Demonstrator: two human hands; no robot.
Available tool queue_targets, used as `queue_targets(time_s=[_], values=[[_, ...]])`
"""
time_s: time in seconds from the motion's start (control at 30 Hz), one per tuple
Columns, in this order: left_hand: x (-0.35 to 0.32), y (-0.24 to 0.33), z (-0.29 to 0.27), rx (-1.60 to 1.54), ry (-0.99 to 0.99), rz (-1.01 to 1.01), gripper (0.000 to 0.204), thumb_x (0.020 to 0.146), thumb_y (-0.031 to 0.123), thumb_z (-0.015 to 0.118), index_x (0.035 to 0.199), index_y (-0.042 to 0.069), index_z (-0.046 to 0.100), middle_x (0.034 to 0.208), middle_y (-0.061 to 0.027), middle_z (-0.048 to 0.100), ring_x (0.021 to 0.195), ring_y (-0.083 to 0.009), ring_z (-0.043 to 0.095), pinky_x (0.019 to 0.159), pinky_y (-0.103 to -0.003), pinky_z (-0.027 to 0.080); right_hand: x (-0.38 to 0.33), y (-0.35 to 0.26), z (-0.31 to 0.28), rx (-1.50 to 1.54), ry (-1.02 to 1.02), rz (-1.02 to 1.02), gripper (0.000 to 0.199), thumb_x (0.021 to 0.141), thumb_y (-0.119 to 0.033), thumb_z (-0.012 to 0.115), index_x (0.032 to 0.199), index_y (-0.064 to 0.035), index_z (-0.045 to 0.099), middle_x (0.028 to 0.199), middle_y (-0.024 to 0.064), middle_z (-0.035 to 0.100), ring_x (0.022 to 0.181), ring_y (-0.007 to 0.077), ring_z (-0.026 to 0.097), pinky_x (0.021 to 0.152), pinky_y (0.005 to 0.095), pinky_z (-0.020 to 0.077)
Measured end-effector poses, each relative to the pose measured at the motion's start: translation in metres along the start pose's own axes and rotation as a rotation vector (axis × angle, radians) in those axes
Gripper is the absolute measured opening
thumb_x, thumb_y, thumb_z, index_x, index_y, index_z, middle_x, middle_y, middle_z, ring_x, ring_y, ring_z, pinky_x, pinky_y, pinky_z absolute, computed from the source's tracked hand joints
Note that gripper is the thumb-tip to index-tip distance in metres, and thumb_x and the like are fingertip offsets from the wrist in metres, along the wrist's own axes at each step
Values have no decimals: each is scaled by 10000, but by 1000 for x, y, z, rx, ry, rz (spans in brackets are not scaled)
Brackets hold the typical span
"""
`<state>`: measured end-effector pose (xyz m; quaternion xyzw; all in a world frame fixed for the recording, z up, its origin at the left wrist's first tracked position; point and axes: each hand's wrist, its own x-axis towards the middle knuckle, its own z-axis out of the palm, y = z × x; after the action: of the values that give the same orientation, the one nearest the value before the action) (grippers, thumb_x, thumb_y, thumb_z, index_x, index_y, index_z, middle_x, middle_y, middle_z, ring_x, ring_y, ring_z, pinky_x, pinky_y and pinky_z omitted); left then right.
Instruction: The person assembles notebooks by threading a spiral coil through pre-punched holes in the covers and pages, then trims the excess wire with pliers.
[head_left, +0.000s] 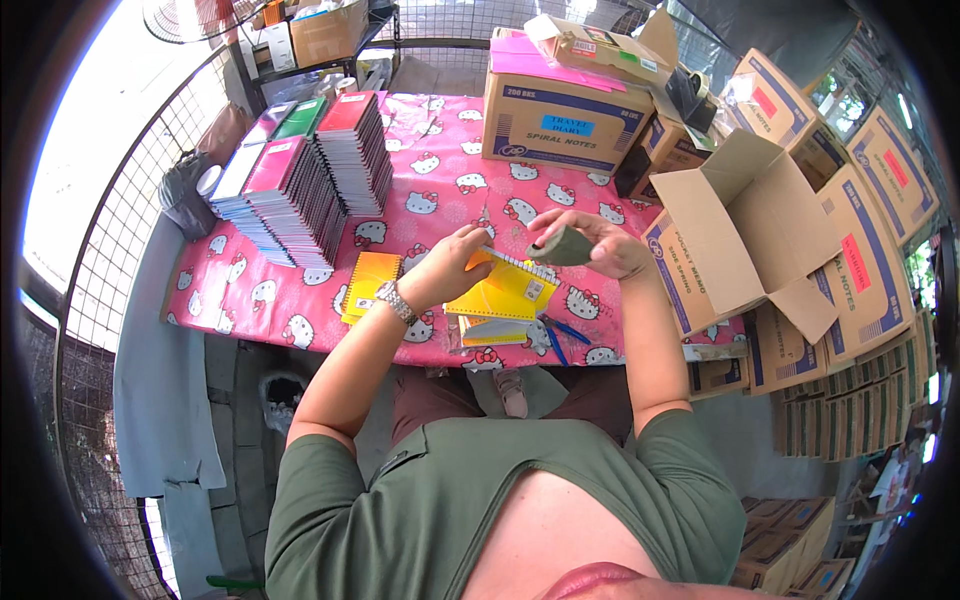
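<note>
My left hand [452, 268], with a metal watch on its wrist, is closed on the upper left edge of a yellow spiral notebook [515, 285]. That notebook lies tilted on top of a small pile of yellow notebooks [496, 332] near the table's front edge. Above its right end, my right hand [610, 245] is raised and grips a dark green folded cloth [562, 247]. Blue-handled pliers [562, 338] rest just right of the pile. Another group of yellow spiral notebooks [370, 283] sits left of my left wrist, partly behind my forearm.
Tall stacks of spiral notebooks [295, 200] with red, green and white covers stand at the left. A closed carton [560, 125] is at the back, a tape dispenser [692, 95] beside it. An open carton [745, 225] and several more boxes crowd the right. Patterned pink cloth [420, 180] covers the table.
</note>
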<state>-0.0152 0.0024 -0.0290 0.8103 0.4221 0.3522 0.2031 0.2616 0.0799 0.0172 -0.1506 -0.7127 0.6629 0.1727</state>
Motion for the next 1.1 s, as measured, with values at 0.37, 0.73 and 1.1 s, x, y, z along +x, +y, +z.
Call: queue_targets(time_s=[0.37, 0.73, 1.1], values=[[0, 2, -2, -52, -23, -13, 307, 862, 134, 705, 1088, -12, 556, 949, -170, 612, 752, -269, 629, 693, -356, 515, 13, 6, 1, -21, 38, 29, 508, 708, -213, 754, 1168, -28, 643, 1324, 107, 511, 1212, 208, 521, 1023, 363, 427], [5, 1, 4, -18, 58, -20, 296, 852, 116, 715, 1065, -16, 556, 879, -175, 642, 758, -291, 669, 696, -368, 526, -57, 211, -41, -1025, 854, 604, 600, 692, -325, 842, 1208, -91, 643, 1352, 181, 546, 1237, 359, 529, 1003, 476, 454], [-10, 15, 26, -183, 282, -295, 231, 956, 144, 643, 1120, -1, 570, 786, -156, 646, 642, -159, 673, 550, -298, 537, -122, 235, 109, -1239, 827, 391, 633, 873, -287, 694, 1398, -26, 456, 1309, 210, 521, 1179, 392, 510, 1017, 488, 399]])
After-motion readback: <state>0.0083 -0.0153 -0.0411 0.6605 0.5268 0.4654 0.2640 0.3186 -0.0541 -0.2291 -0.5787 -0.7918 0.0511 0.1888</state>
